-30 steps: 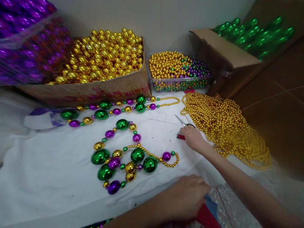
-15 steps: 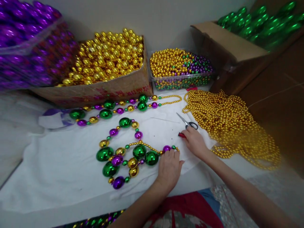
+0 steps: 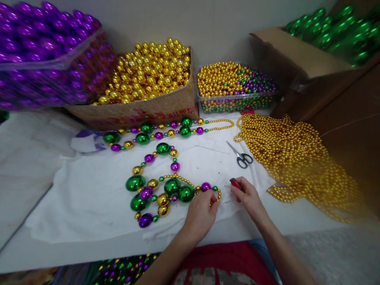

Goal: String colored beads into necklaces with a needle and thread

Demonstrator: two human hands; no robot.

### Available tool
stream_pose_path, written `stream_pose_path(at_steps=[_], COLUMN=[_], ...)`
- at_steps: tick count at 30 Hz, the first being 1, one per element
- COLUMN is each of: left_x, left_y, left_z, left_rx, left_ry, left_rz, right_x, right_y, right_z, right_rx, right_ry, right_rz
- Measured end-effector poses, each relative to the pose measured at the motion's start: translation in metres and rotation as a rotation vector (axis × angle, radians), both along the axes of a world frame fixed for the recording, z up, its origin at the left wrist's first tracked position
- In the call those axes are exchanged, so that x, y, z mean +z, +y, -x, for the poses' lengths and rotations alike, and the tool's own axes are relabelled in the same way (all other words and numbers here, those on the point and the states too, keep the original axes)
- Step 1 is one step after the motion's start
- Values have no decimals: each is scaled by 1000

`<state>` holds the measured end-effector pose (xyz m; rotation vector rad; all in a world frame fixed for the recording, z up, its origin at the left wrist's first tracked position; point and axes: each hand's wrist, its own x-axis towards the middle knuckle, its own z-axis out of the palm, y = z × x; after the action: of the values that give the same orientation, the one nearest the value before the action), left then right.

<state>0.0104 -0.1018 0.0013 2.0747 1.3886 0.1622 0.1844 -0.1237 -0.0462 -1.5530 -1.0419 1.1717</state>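
A bead necklace [image 3: 163,200] of large green, gold and purple balls lies in loops on the white cloth [image 3: 95,198]. At its right end my left hand [image 3: 200,211] is closed, its fingertips pinching the small gold beads of the strand. My right hand [image 3: 249,202] grips a small red lighter [image 3: 235,183] with a dark end, held just right of the necklace's end. Above that hand, scissors [image 3: 241,156] with black handles lie on the cloth with nobody touching them. A thin needle-like piece [image 3: 212,149] lies to their left.
A second necklace [image 3: 142,138] stretches along the back. Behind it stand a carton of gold balls [image 3: 154,75], a clear tub of small mixed beads [image 3: 234,85] and purple balls [image 3: 38,43]. Gold bead strands [image 3: 293,150] are heaped at right, below a carton of green balls [image 3: 341,35].
My right hand has drawn back from beside the scissors toward my left hand, bringing the red lighter along. My left hand has curled tighter around the necklace's end. The view has shifted slightly.
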Motion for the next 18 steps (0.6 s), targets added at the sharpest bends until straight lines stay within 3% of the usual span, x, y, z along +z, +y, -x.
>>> stream_pose_path(at_steps=[6, 11, 14, 18], left_x=[2, 6, 9, 11], left_y=[0, 0, -6, -14], left_z=[6, 20, 30, 40], left_rx=[90, 286, 454, 588], left_ry=[122, -310, -565, -649], left_rz=[-38, 203, 355, 470], right_x=[-4, 0, 4, 8], right_y=[-18, -32, -31, -19], right_z=[-3, -19, -14, 7], right_rx=[-61, -98, -99, -71], right_ry=[-7, 4, 7, -19], right_rz=[50, 91, 92, 62])
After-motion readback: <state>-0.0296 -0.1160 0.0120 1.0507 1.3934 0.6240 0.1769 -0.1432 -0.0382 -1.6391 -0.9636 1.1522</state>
